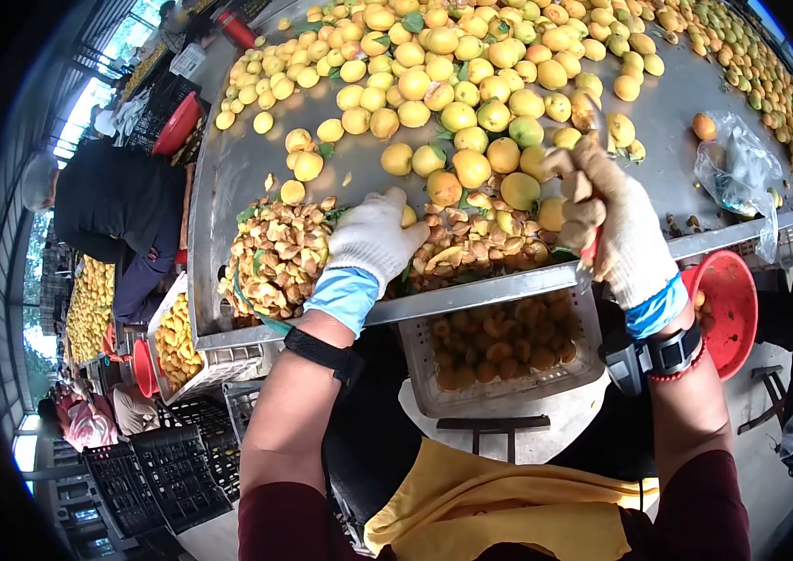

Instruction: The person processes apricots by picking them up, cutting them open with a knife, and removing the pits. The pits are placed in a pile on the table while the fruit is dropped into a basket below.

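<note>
My left hand (pixel 370 241), in a white knit glove over a blue cuff, is at the near edge of the metal table. A yellow apricot (pixel 409 216) shows between its thumb and forefinger; the fingertips are partly hidden. Apricot pits (pixel 275 257) are heaped to its left, and more pits with fruit scraps (pixel 481 245) to its right. My right hand (pixel 616 220), gloved with brown-stained fingers, is raised over the table edge, closed round the red handle of a knife (pixel 598 126). The blade points away from me, near whole apricots (pixel 471 168).
Beneath the table edge, a white crate (pixel 425 374) holds fruit. A red basin (pixel 728 313) stands at right, below a clear plastic bag (pixel 738 168) on the metal table (pixel 256 154). At left, a person in dark clothes (pixel 125 201) bends near black crates (pixel 158 467).
</note>
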The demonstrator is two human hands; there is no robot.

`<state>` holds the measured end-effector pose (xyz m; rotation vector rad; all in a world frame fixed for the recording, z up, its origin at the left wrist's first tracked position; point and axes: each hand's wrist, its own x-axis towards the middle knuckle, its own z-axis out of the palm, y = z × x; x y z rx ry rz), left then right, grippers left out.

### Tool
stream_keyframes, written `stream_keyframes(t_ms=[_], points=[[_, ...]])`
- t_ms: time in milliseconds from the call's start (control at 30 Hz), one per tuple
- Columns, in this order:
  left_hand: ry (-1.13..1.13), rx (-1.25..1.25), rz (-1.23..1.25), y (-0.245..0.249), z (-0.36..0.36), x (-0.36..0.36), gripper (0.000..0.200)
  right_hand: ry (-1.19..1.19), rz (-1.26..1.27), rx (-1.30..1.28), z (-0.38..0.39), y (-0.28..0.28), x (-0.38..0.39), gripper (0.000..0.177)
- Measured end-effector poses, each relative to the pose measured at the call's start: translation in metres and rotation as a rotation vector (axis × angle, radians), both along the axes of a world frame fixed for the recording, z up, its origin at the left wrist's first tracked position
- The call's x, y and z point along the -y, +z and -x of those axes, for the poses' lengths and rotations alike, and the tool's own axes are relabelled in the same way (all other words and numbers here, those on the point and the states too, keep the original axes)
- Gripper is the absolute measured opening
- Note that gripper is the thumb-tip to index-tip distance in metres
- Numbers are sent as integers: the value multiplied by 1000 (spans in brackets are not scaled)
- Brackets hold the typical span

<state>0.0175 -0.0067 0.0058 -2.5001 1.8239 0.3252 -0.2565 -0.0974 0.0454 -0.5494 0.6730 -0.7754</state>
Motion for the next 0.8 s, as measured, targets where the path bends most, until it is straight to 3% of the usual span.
stream_keyframes(t_ms=[33,100,133,167,233,300,433,467,567,600,633,700,733,800], points=[[-8,-3,-1,1,1,1,67,102,32,-39,-3,1,-9,36],[195,-619,214,14,0,-5,59,275,169,-183,-6,19,-21,38],[333,-1263,296,21,2,-12,51,306,204,-208,-10,20,-25,38],[216,-1765,340,29,2,-19,50,340,237,-233,-13,22,-30,38],[119,-1975,532,47,34,-30,54,387,263,-367,-15,33,-44,35],[95,-2188,584,57,56,-40,61,430,350,-296,-17,33,-56,32],[284,-2197,709,50,76,-48,70,412,474,-367,-20,49,-78,39],[158,-2336,689,41,70,-51,68,414,476,-365,-20,48,-80,39],[139,-2242,784,45,77,-55,62,462,604,-425,-23,47,-81,40],[343,-2157,917,48,83,-53,58,487,588,-448,-24,48,-82,41],[345,-2157,922,46,79,-54,58,515,572,-471,-25,48,-83,41],[-5,-1911,863,40,70,-58,54,497,583,-465,-27,52,-86,41],[0,-1912,862,38,67,-58,54,475,603,-461,-28,54,-87,41],[141,-1139,820,32,66,-59,43,467,587,-425,-26,56,-84,42]])
